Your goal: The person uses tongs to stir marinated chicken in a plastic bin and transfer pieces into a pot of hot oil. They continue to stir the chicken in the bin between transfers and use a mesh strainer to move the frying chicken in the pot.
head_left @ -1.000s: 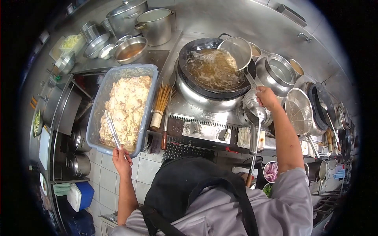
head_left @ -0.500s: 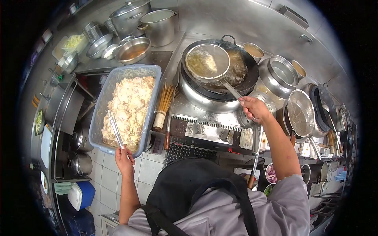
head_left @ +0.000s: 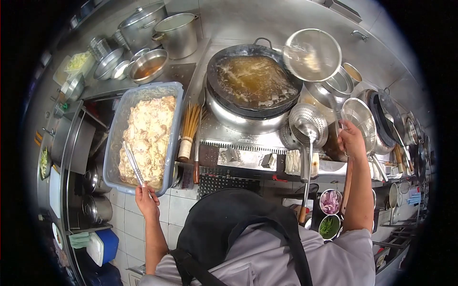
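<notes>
My left hand (head_left: pixel 147 198) is closed round metal tongs (head_left: pixel 132 162), whose tips rest in pale, batter-coated pieces (head_left: pixel 150 128) filling a grey-blue plastic tub (head_left: pixel 109 157). My right hand (head_left: pixel 352 139) grips the handle of a round mesh strainer (head_left: pixel 312 40), held up to the right of the wok (head_left: pixel 217 95). A small light-coloured piece, blurred by motion, shows in the strainer. Bubbling brown oil (head_left: pixel 257 78) fills the wok. Between tub and wok lies a bamboo brush (head_left: pixel 191 121).
A perforated ladle (head_left: pixel 300 114) and a solid ladle (head_left: pixel 307 131) sit right of the wok. Beyond are metal pots (head_left: pixel 329 97) and another strainer (head_left: pixel 358 112). A tall stockpot (head_left: pixel 176 40) and a bowl of brownish liquid (head_left: pixel 149 69) stand back left. Bowls of purple slices (head_left: pixel 330 202) and greens (head_left: pixel 328 228) are low right.
My right hand has carried the strainer rightward, off the wok and over the pots' side. My left hand keeps the tongs in the tub. The view has shifted slightly.
</notes>
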Tool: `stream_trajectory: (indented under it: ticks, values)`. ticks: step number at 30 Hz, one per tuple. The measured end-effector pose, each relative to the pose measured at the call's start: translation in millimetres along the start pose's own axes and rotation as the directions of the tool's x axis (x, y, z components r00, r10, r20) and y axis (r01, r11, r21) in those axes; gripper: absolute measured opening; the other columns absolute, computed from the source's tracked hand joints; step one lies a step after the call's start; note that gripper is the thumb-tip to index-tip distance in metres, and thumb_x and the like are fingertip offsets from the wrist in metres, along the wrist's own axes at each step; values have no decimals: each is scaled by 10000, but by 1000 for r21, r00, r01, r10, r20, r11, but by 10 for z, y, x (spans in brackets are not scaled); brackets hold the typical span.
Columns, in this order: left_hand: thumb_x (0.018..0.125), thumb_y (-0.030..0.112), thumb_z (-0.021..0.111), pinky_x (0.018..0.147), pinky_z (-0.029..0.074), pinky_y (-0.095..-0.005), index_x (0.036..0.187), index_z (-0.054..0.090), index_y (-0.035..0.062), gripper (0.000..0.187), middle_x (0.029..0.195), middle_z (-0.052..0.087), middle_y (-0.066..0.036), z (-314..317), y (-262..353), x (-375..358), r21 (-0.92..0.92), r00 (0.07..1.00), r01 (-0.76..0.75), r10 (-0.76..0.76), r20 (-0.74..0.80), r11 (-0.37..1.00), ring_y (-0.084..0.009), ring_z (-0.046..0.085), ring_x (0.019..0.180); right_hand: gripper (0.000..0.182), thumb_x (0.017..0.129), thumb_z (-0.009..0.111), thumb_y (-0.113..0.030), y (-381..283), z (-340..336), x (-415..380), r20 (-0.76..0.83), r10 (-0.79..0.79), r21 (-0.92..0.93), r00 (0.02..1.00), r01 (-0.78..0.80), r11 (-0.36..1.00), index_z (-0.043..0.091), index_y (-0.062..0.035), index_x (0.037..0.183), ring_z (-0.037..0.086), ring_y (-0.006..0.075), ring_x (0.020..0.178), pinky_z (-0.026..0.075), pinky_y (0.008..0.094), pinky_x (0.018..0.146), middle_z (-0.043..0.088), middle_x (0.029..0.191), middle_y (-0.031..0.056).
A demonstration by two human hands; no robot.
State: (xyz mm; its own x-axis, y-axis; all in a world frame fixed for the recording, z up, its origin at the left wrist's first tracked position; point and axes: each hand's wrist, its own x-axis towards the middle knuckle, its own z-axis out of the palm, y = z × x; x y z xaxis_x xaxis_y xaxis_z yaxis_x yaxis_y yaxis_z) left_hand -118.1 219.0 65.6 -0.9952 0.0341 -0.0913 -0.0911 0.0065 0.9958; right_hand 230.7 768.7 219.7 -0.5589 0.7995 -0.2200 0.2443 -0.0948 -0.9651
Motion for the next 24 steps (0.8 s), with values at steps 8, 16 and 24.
stream_trajectory:
  ticks: [8, 16, 24]
  values:
    - [1009, 262, 526, 327, 285, -203, 993, 550, 95, 169, 711, 524, 1, -14, 1, 2, -82, 995, 96, -93, 38, 992, -49, 393, 418, 464, 828, 508, -45, 602, -514, 463, -192, -245, -966, 950, -139, 219, 567, -38, 1288, 618, 481, 972, 477, 530, 857, 656, 1011, 285]
    - [1004, 289, 527, 322, 282, -213, 914, 506, 112, 200, 677, 498, 3, -21, 49, 7, -5, 995, 74, -73, 71, 997, -58, 412, 414, 434, 872, 532, -71, 512, -842, -874, -492, -120, -250, 862, -7, 968, 541, 1, 1299, 446, 80, 415, 315, 230, 364, 522, 573, 6]
    - [1004, 279, 523, 330, 298, -222, 983, 548, 89, 192, 676, 515, -4, -172, 38, 119, -20, 983, 88, -83, 166, 996, -77, 416, 406, 363, 914, 585, -110, 1148, -1240, -1581, -510, 213, 41, 833, -223, 974, 558, 18, 1253, 497, 132, 421, 406, 271, 382, 557, 636, 32]
